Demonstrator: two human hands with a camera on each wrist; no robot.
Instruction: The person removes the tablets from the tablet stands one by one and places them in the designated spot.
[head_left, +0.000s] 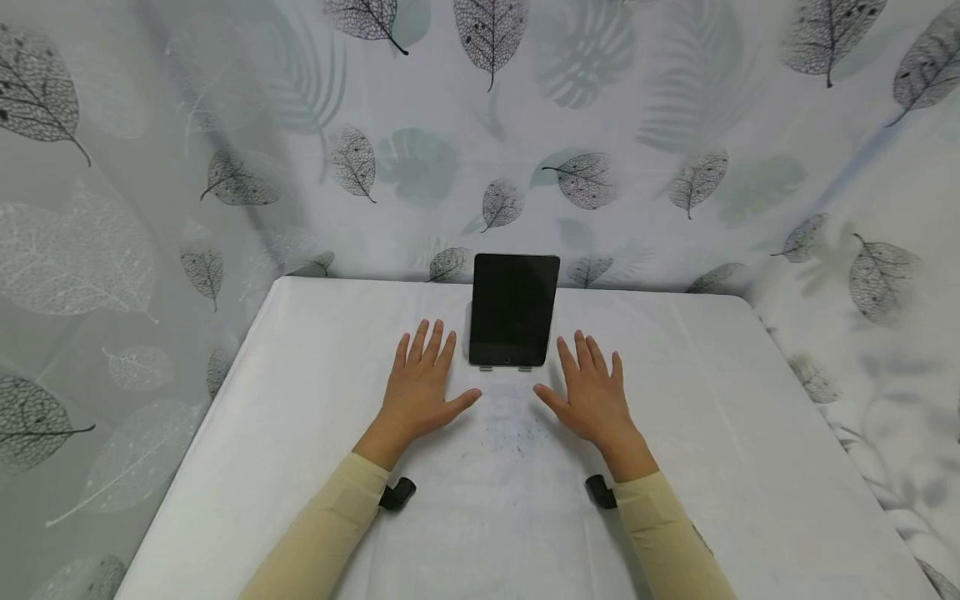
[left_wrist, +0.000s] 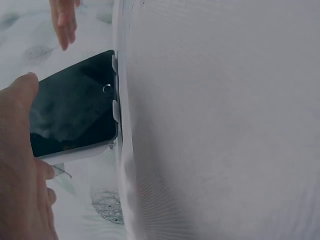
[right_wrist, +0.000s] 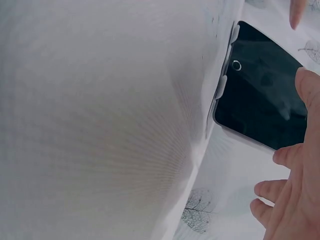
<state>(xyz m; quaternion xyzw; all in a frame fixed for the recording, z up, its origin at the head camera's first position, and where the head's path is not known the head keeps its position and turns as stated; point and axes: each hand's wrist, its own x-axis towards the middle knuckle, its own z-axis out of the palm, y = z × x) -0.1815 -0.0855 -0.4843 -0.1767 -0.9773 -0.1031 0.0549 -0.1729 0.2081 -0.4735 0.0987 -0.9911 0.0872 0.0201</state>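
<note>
The main risk, as I judge it, lies with the tablet (head_left: pixel 513 310): it is propped upright, leaning slightly back, near the worktop's (head_left: pixel 300 358) far edge, and only two small stand lips (head_left: pixel 486 368) show under its lower edge. A fingertip catching its side could twist it off those lips, and a push from the front could tip it back toward the leaf-print curtain (head_left: pixel 487 167) behind it. The black wrist devices (head_left: pixel 400 495), well in front of the tablet, could also snag on the white cloth there.

The left hand (head_left: pixel 417 392) is just left of the tablet and nearer the person, fingers extended and a little apart, thumb reaching out below the tablet's front. The right hand (head_left: pixel 595 392) mirrors it on the tablet's right. Both are without a grip and apart from the tablet; whether either palm touches the cloth, I cannot tell.
</note>
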